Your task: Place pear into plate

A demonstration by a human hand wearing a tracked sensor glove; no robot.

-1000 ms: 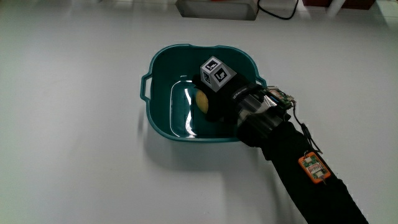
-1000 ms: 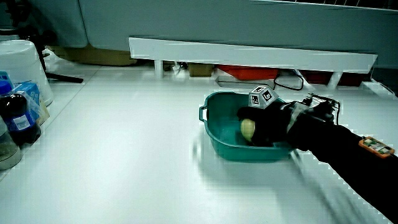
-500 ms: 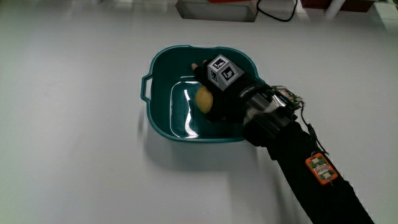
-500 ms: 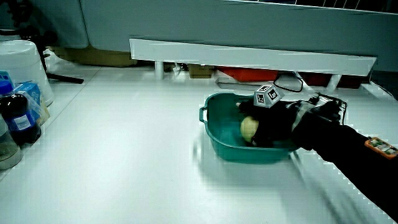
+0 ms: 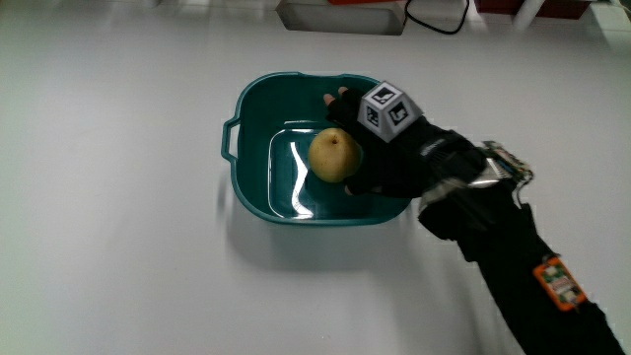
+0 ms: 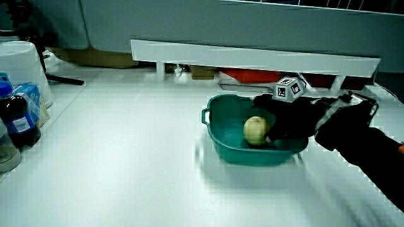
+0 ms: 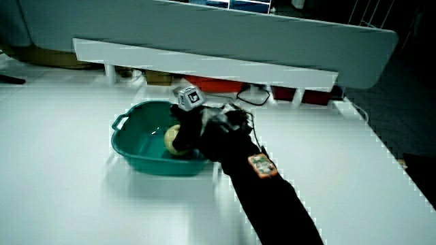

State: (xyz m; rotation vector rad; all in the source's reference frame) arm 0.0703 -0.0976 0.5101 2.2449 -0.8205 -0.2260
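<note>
a teal basin (image 5: 254, 108) with a small handle on its rim sits out in the middle of the white table (image 5: 108, 227), and it stands in for the plate here. the pear (image 5: 333, 155), yellowish and round, lies on the basin's floor, stem end up as the main view shows it; it shows too in both side views (image 6: 255, 130) (image 7: 172, 139), low inside the basin's wall (image 6: 218, 146) (image 7: 136, 162).

the hands, or rather the one gloved hand (image 5: 386, 158), reaches in over the basin's rim right beside the pear. its fingers (image 5: 342, 102) look loosened and partly spread, not wrapped around the fruit, though from the main view i can't be sure whether the palm touches the pear's side. in a side view the hand (image 6: 291, 118) sits just beside the pear with the fruit plainly uncovered. the patterned cube (image 5: 387, 107) rides on the back of the glove, and the dark forearm (image 5: 513, 266) runs back toward the person, with a small orange tag (image 5: 556, 284) on the sleeve.

at the table's edge in a side view stand a dark bottle (image 6: 17, 120) and a white tub (image 6: 24, 66), well apart from the basin. a low white partition (image 6: 252, 58) crosses the table.
</note>
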